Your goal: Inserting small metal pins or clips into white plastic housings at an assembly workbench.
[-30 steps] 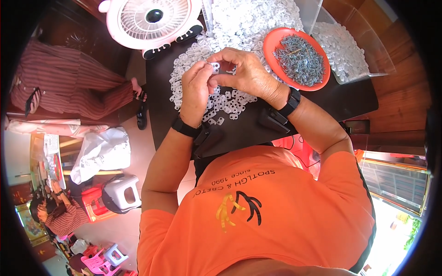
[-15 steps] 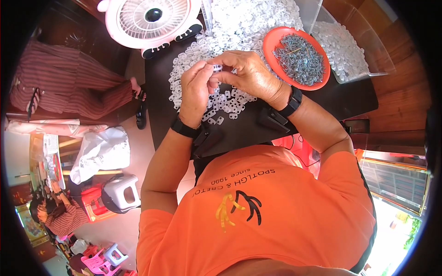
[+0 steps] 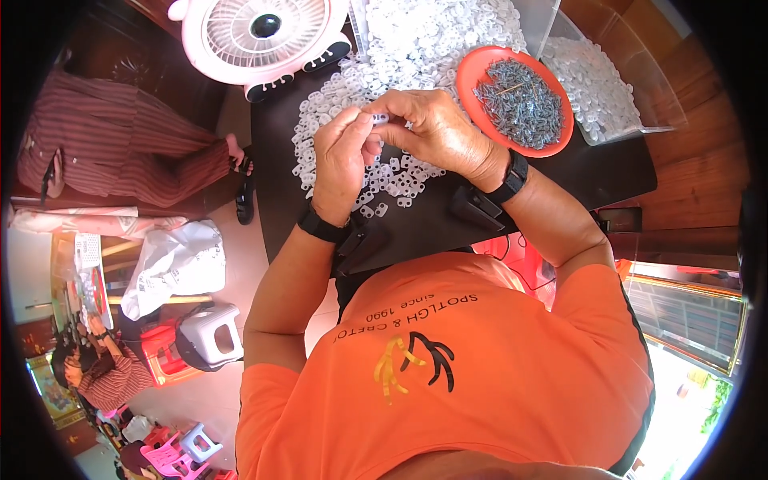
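Both hands meet over the dark table, above a spread of small white plastic pieces with two holes each. My left hand is closed, its thumb and fingers pinching one white two-holed piece. From the other side, my right hand closes thumb and forefinger on that piece. Anything smaller between the right fingertips is hidden. Just right of my right hand lies an orange-red plate heaped with small grey-blue screw-like parts.
A large heap of white pieces spills from a clear bin. Another clear bin of white parts stands at the far right. A pink-and-white fan sits far left. Beyond the table's left edge are a person in striped clothes and stools.
Both hands stay almost in place, still pinching the white piece; the fingers shift only slightly. The standing person's hand at the left moves a little.
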### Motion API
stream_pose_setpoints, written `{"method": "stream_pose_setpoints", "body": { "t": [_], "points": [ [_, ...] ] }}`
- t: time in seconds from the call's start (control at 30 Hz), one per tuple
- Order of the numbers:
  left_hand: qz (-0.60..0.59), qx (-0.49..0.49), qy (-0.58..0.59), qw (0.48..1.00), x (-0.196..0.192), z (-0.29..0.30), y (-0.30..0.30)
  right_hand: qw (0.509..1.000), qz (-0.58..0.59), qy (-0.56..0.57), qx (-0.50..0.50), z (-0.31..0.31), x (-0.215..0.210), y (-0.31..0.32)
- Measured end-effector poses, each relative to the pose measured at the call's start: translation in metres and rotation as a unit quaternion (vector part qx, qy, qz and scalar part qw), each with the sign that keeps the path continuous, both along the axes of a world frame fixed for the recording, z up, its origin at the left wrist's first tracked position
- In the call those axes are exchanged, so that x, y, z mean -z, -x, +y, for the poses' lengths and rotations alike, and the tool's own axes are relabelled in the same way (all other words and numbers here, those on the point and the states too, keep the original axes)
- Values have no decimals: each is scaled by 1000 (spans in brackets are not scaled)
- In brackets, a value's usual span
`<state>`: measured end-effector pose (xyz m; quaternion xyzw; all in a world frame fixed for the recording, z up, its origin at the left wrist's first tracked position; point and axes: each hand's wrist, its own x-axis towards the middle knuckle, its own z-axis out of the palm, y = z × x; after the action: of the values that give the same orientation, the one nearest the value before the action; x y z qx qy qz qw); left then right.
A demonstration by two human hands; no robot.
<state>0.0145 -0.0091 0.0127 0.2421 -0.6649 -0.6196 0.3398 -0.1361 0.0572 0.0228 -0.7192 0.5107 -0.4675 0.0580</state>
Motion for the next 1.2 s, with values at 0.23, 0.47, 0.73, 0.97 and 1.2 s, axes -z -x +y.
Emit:
{"method": "stream_pose_setpoints", "body": {
  "t": [0.23, 0.47, 0.73, 0.97, 1.2],
  "points": [
    [29, 4, -32, 999, -1, 2, -1, 1000, 15, 3, -4, 1, 0, 2],
    [44, -5, -35, 998, -3, 8, -1, 1000, 7, 15, -12, 4, -3, 0],
    [63, 4, -45, 997, 3, 9, 0, 999, 30, 23, -12, 4, 0, 1],
    [63, -44, 8, 997, 1, 6, 4, 995, -82, -36, -35, 1, -3, -2],
    [76, -54, -4, 996, 1, 5, 2, 997, -65, -22, -33, 3, -13, -3]
  ]
}}
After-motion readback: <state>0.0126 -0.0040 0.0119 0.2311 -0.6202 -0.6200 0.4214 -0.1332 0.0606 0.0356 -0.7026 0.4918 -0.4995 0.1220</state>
